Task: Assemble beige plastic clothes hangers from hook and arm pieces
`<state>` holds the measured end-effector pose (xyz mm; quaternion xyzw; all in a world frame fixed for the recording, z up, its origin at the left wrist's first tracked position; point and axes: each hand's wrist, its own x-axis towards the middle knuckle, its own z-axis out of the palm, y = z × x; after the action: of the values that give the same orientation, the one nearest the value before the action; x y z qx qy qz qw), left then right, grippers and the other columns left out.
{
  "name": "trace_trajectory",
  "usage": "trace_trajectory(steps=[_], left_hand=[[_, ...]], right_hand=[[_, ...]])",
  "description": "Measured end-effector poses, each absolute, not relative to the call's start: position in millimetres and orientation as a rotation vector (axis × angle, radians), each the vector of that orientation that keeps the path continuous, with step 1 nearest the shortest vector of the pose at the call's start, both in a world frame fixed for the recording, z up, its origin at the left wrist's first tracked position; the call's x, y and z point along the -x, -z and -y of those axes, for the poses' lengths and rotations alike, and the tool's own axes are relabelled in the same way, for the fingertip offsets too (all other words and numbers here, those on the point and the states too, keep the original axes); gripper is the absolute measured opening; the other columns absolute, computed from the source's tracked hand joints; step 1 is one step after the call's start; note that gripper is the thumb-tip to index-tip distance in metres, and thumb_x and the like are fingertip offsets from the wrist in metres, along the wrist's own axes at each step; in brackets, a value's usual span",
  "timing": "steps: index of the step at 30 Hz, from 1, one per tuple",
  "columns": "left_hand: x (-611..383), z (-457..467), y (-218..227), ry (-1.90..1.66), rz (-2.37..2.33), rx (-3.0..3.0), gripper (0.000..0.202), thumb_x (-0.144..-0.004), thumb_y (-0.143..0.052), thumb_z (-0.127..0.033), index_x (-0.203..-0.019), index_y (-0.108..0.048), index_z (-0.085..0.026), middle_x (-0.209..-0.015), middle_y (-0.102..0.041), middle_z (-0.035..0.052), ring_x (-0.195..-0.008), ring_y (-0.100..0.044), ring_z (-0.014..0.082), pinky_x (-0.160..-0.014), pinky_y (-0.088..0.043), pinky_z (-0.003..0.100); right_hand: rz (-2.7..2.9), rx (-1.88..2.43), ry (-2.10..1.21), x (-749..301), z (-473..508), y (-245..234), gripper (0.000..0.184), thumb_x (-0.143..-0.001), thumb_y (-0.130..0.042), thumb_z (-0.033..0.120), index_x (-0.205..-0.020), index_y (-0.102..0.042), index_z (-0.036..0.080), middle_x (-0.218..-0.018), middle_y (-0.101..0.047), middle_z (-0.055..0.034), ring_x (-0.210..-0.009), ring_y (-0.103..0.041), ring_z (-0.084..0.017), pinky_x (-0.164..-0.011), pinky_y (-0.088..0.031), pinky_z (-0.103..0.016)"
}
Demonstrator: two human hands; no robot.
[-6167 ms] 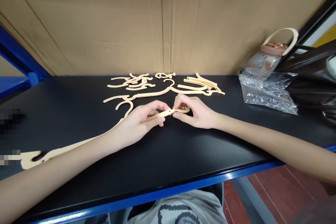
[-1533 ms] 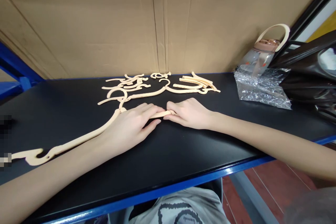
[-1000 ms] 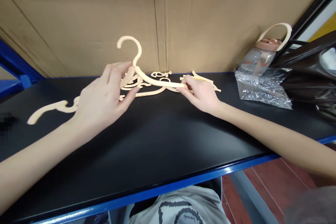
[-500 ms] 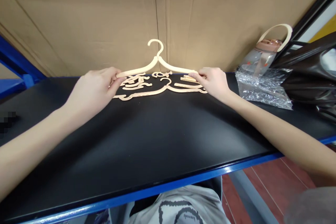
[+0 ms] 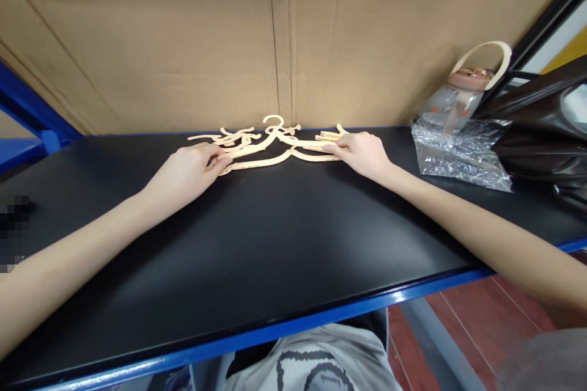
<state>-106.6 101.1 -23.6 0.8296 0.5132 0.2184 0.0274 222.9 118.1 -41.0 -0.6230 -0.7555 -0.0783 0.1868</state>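
A cream hanger (image 5: 259, 145) with its hook toward the cardboard is held low over the black table by both my hands. My left hand (image 5: 195, 168) pinches its left arm, fingers closed. At its right arm, my right hand (image 5: 362, 154) is closed in the same way. Just in front of it, a second cream hanger (image 5: 263, 162) lies flat on the table, its ends partly covered by my hands. Behind my left hand lie several loose curved cream pieces (image 5: 236, 136). More thin cream pieces (image 5: 328, 137) are by my right hand, partly hidden.
A clear bottle (image 5: 452, 104) with a pinkish lid and cream handle stands at the right, a crinkled plastic bag (image 5: 458, 159) in front of it. Dark plastic sheeting (image 5: 532, 128) lies beyond. Cardboard (image 5: 183, 43) walls the back; a blue edge (image 5: 321, 316) runs along the table's front.
Both my hands have lowered the held hanger from above the pieces down to the table beside the other hanger. My left hand has also shifted right.
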Motion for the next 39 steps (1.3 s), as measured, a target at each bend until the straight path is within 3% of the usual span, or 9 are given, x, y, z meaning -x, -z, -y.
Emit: trace_trajectory(steps=[3,17,25,33,39], left_hand=[[107.7,-106.9,27.8,-0.491,-1.788,-2.602,0.034,-0.092,-0.039,-0.044,-0.082,-0.060,-0.019,-0.086,-0.064,0.0049,-0.072,-0.055,0.0192,-0.064,-0.035,0.028],[102.5,-105.1,28.2,-0.438,-1.867,-2.611,0.033,-0.090,-0.034,-0.045,-0.081,-0.056,-0.021,-0.087,-0.063,0.0045,-0.073,-0.057,0.0210,-0.061,-0.036,0.029],[104.0,-107.0,30.2,-0.300,-1.818,-2.738,0.048,-0.087,-0.039,-0.058,-0.102,-0.058,-0.017,-0.106,-0.062,0.0125,-0.094,-0.060,0.0307,-0.078,-0.045,0.039],[109.5,-112.2,32.8,-0.340,-1.716,-2.796,0.043,-0.089,-0.032,-0.051,-0.096,-0.059,-0.019,-0.098,-0.061,0.0129,-0.091,-0.060,0.0313,-0.077,-0.046,0.041],[110.3,-115.1,33.9,-0.333,-1.720,-2.765,0.042,-0.089,-0.032,-0.054,-0.095,-0.056,-0.020,-0.097,-0.062,0.0120,-0.092,-0.059,0.0319,-0.078,-0.044,0.041]], right_hand=[[2.124,1.781,0.218,-222.5,-118.0,41.1,0.061,-0.090,-0.037,0.063,-0.054,-0.053,0.017,-0.057,-0.051,-0.0011,-0.057,-0.041,-0.012,-0.055,-0.020,-0.026],[2.129,1.833,0.184,-220.7,-118.6,40.6,0.056,-0.090,-0.040,0.060,-0.064,-0.065,0.018,-0.064,-0.060,-0.0030,-0.064,-0.050,-0.015,-0.056,-0.024,-0.026],[2.099,1.827,0.186,-221.1,-120.2,44.0,0.052,-0.087,-0.046,0.061,-0.065,-0.068,0.019,-0.065,-0.064,-0.0024,-0.065,-0.055,-0.016,-0.056,-0.027,-0.025],[2.104,1.821,0.152,-219.6,-118.4,44.1,0.052,-0.088,-0.044,0.060,-0.065,-0.067,0.019,-0.061,-0.063,-0.0015,-0.063,-0.056,-0.015,-0.055,-0.027,-0.025],[2.116,1.768,0.182,-220.3,-117.9,45.9,0.041,-0.089,-0.045,0.055,-0.091,-0.071,0.023,-0.082,-0.071,-0.0032,-0.077,-0.063,-0.019,-0.057,-0.029,-0.025]])
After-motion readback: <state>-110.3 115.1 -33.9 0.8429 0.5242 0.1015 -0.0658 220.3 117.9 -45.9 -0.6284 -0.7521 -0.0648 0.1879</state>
